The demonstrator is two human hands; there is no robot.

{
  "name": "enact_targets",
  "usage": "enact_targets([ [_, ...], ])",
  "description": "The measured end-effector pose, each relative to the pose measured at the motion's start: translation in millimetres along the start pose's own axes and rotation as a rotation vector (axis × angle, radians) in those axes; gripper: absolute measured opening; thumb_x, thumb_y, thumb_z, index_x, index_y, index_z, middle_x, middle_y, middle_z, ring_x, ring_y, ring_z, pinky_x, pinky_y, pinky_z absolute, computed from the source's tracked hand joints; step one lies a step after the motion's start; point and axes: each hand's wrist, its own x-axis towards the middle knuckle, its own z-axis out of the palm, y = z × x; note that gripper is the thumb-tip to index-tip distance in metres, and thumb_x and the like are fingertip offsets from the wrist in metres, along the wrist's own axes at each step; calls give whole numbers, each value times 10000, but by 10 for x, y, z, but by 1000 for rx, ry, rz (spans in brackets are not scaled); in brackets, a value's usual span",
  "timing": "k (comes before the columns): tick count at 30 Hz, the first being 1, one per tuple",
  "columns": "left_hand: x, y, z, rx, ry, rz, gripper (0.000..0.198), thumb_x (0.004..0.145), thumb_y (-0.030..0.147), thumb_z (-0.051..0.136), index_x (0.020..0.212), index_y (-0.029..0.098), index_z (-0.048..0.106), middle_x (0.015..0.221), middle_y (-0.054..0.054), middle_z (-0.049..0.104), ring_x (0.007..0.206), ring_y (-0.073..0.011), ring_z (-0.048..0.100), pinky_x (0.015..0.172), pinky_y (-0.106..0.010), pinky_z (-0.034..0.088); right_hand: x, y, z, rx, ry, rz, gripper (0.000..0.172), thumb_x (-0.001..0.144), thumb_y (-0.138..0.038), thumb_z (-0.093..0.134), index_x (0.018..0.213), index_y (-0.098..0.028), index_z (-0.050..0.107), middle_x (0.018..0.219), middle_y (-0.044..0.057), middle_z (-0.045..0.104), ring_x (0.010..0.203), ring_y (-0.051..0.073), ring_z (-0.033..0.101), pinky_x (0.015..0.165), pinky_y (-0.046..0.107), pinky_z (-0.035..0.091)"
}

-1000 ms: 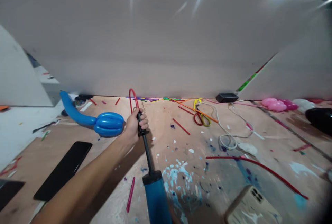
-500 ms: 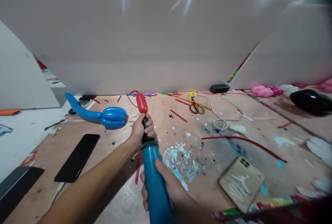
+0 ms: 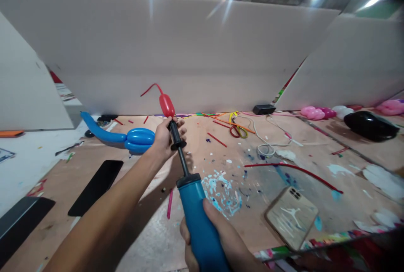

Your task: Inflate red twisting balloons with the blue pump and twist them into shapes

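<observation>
A hand balloon pump stretches up the middle of the view, with a blue barrel [image 3: 203, 225] and a black nozzle end [image 3: 174, 133]. My right hand [image 3: 217, 232] is wrapped round the barrel. At the nozzle end, my left hand [image 3: 166, 135] grips the black part, its thumb and finger pinching by the mouth of a red balloon [image 3: 166, 104]. Only a short length of that balloon is inflated; its thin limp tail curves up and left. Between the black end and the barrel a dark rod [image 3: 183, 162] shows, drawn out.
A twisted blue balloon [image 3: 139, 139] lies left of my left hand. Phones [image 3: 292, 217] [image 3: 96, 188] lie on both sides. Scissors [image 3: 239, 131], a white cable [image 3: 267, 150] and a long red uninflated balloon [image 3: 293, 169] are on the right. A white panel [image 3: 189, 53] stands behind.
My hands have moved apart, baring the pump's rod. The left hand and red balloon rose, and the balloon's tail lifted. The barrel shifted slightly down and right.
</observation>
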Motion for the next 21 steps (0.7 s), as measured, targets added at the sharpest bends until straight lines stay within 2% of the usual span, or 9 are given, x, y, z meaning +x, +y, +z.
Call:
enact_targets([
  [4, -119, -290, -76, -11, -76, -96, 138, 871, 305, 470, 788, 197, 448, 661, 3, 566, 473, -134, 553, 470, -273, 498, 79, -77, -16, -26, -15, 31, 669, 752, -781, 443, 891, -133, 538, 531, 14, 595, 393, 123, 558, 405, 198, 402],
  [6, -146, -388, -110, -15, -114, -113, 165, 893, 327, 446, 788, 200, 454, 573, 30, 513, 427, -125, 512, 501, -292, 510, 126, -128, -9, -20, 28, 53, 661, 792, -767, 382, 830, -128, 549, 484, 16, 573, 381, 108, 539, 402, 184, 397],
  [8, -133, -421, -132, 4, -103, -91, 203, 918, 323, 397, 766, 200, 452, 475, 65, 411, 345, -106, 423, 460, -261, 473, 176, -160, 17, -12, 78, 46, 638, 804, -749, 396, 815, -130, 547, 489, 17, 577, 391, 100, 540, 414, 180, 407],
  [10, -75, -379, -141, 42, -66, -51, 254, 934, 306, 339, 723, 199, 433, 422, 83, 326, 279, -97, 333, 386, -226, 394, 228, -150, 56, -28, 113, -3, 621, 783, -744, 453, 832, -131, 541, 497, 13, 582, 390, 100, 531, 416, 187, 414],
  [13, 60, -204, -151, 76, -39, 2, 296, 942, 288, 283, 685, 201, 402, 401, 84, 298, 247, -94, 295, 341, -206, 311, 287, -30, 98, -54, 134, -52, 639, 751, -763, 478, 869, -137, 530, 513, 13, 589, 396, 114, 540, 400, 196, 406],
  [17, 189, 36, -201, 72, -25, 43, 299, 941, 277, 274, 678, 199, 392, 404, 90, 286, 247, -80, 291, 351, -195, 305, 255, 272, 53, -80, 61, -15, 705, 687, -823, 490, 921, -158, 510, 522, -9, 570, 393, 139, 558, 378, 205, 374],
  [21, 106, 44, -212, 68, -65, 1, 260, 930, 254, 311, 706, 188, 423, 469, 79, 371, 262, -67, 306, 368, -207, 338, 117, 470, -29, -37, 92, -91, 678, 733, -723, 580, 1152, -213, 426, 662, -21, 616, 442, 117, 570, 436, 206, 388],
])
